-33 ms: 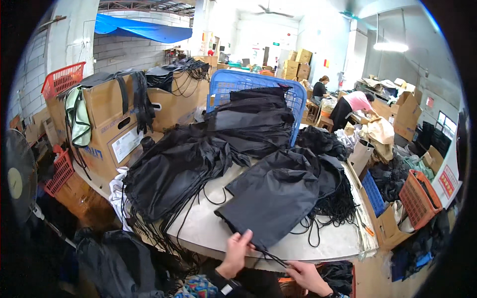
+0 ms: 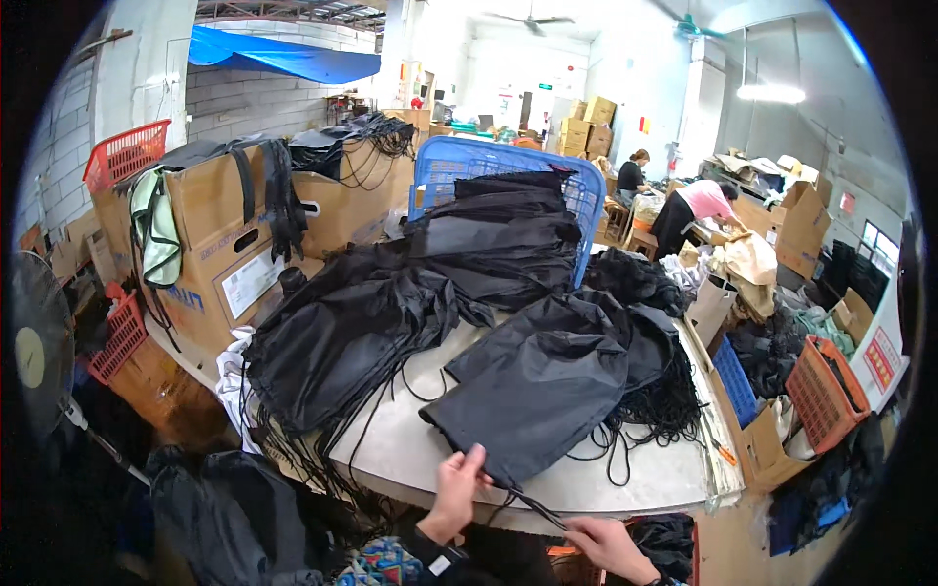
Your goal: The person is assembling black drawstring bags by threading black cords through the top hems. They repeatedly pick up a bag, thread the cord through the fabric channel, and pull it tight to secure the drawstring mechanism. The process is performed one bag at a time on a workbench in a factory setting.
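Note:
A black drawstring bag [image 2: 537, 391] lies flat near the front edge of the pale table [image 2: 391, 444]. My left hand [image 2: 456, 491] pinches its near edge, the thumb lying on top of the fabric. From the bag's near corner, black cords [image 2: 537, 506] run over the table's front edge to my right hand [image 2: 611, 549]. The right fingers are closed on those cords. To the left is a pile of similar black bags [image 2: 342, 342], their cords trailing off the table. Further bags [image 2: 489, 234] are stacked behind, against a blue plastic basket [image 2: 508, 156].
Cardboard boxes [image 2: 210, 254] stand at the left, a fan [image 2: 34, 342] beside them. A small orange-handled tool [image 2: 723, 454] lies at the table's right edge. An orange crate [image 2: 826, 396] sits at right. A person in pink [image 2: 699, 202] bends over work behind.
My left hand has moved slightly to the left, still pinching the bag's edge. The cords between the bag and my right hand hang a little looser.

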Motion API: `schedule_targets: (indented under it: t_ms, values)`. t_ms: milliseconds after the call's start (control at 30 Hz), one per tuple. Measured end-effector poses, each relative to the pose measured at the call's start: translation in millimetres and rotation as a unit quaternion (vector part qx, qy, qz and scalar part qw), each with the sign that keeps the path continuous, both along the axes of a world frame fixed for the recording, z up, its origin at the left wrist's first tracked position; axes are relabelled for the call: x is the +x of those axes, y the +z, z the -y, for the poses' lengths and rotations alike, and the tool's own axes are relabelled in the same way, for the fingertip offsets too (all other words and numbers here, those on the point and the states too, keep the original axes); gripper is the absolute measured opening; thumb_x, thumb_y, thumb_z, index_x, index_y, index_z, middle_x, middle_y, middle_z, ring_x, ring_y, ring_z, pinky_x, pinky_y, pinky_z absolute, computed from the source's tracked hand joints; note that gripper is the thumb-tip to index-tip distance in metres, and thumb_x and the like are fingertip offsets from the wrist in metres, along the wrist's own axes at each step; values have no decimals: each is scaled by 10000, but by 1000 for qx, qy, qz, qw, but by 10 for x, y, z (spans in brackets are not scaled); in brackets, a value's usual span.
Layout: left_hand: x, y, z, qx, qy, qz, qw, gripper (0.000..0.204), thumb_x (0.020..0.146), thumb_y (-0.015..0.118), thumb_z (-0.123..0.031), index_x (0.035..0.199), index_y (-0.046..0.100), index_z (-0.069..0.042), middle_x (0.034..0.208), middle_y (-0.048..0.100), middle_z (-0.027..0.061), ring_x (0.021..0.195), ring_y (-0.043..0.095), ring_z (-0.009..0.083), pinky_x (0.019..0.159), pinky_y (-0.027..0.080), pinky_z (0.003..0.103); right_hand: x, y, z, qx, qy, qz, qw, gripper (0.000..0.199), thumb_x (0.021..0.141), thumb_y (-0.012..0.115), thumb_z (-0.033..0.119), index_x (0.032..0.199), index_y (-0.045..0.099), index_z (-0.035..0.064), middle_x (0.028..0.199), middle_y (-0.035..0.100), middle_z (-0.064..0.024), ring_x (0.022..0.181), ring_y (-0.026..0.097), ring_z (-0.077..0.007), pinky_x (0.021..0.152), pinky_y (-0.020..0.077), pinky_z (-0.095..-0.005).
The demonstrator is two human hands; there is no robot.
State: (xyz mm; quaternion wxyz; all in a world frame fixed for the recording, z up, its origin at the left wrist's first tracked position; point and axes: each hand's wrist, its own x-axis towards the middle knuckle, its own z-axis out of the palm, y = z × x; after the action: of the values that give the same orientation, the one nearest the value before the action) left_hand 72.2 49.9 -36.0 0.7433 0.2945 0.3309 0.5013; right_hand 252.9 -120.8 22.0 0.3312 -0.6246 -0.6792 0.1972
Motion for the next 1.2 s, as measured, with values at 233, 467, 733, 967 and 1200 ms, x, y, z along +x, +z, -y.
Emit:
schedule_targets:
  t_ms: [233,467,733,967,1200]
  values:
    - [215,-41,571,163,-248,-159,942,378,943,502,-322,761,651,-27,590,587,24,509,519,84,482,411,236,-76,-256,-190,-83,-109,-178,974,143,878,568,89,896,639,-33,697,642,-51,621,548,-71,582,447,-227]
    - [74,111,181,191,-93,-194,958,360,930,541,-261,674,604,-17,604,530,-14,551,474,73,515,367,221,-203,-87,-173,-108,-81,-140,981,229,894,565,174,775,632,-10,585,579,-8,577,512,-61,542,414,-240]
    - [236,110,235,115,-173,13,978,151,886,569,-69,1011,567,17,912,609,15,804,554,64,716,469,225,-329,-169,-334,46,-103,-13,994,194,855,581,148,715,614,17,608,586,-103,550,554,-217,523,408,-311]
    - [237,102,397,412,-57,-326,849,145,903,520,-129,805,462,-39,639,472,164,527,495,294,491,416,353,83,62,-528,39,59,134,988,107,810,614,176,841,657,83,705,607,-150,677,592,-329,610,472,-405]
    - [357,-143,535,580,-85,-432,685,171,892,530,-204,858,496,-41,660,534,184,554,569,376,439,428,456,-30,1250,-951,234,7,-211,949,419,929,487,115,1297,383,-56,1139,590,-152,969,579,-202,879,427,-310]
